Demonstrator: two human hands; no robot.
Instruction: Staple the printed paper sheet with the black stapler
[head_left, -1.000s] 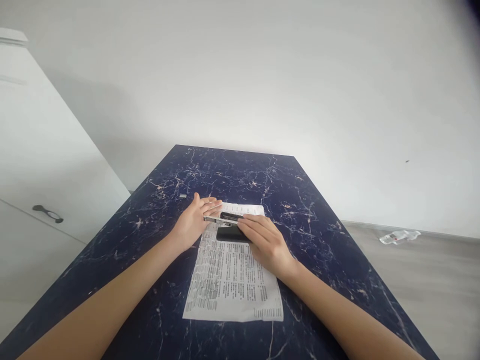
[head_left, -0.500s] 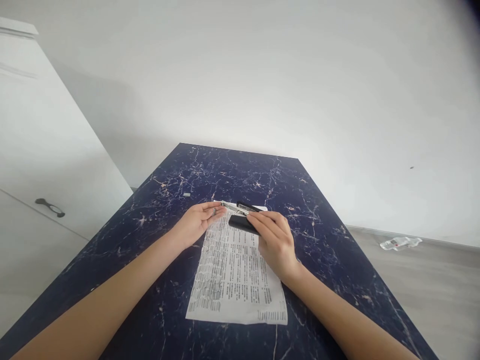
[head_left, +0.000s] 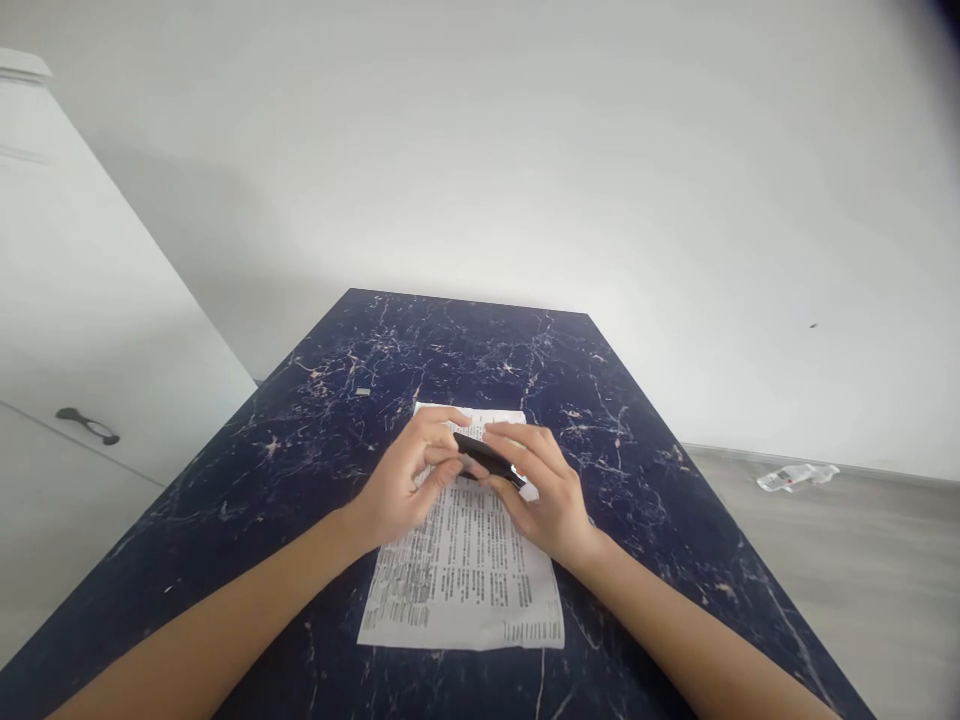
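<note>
A black stapler (head_left: pixel 487 457) is held between my two hands above a printed sheet of paper (head_left: pixel 480 600). My left hand (head_left: pixel 416 470) is closed on its left end, thumb below and fingers above. Around the right end my right hand (head_left: pixel 540 480) is closed, with a bit of shiny metal showing near its fingers. The stapler's two halves now lie close together; its inside is hidden. Under the hands, the sheet lies flat on the table, its upper middle covered.
The dark blue marble-patterned table (head_left: pixel 450 340) reaches toward a pale wall. A small light piece (head_left: pixel 363 392) lies left of the sheet's top. At left stands a white cabinet (head_left: pixel 90 300) with a dark handle (head_left: pixel 88 426). Clear plastic packaging (head_left: pixel 796 477) lies on the floor at right.
The stapler was spread open in my right hand, with my left fingers at its inner metal part. Now it is folded together, and my left hand has moved in to grip it too.
</note>
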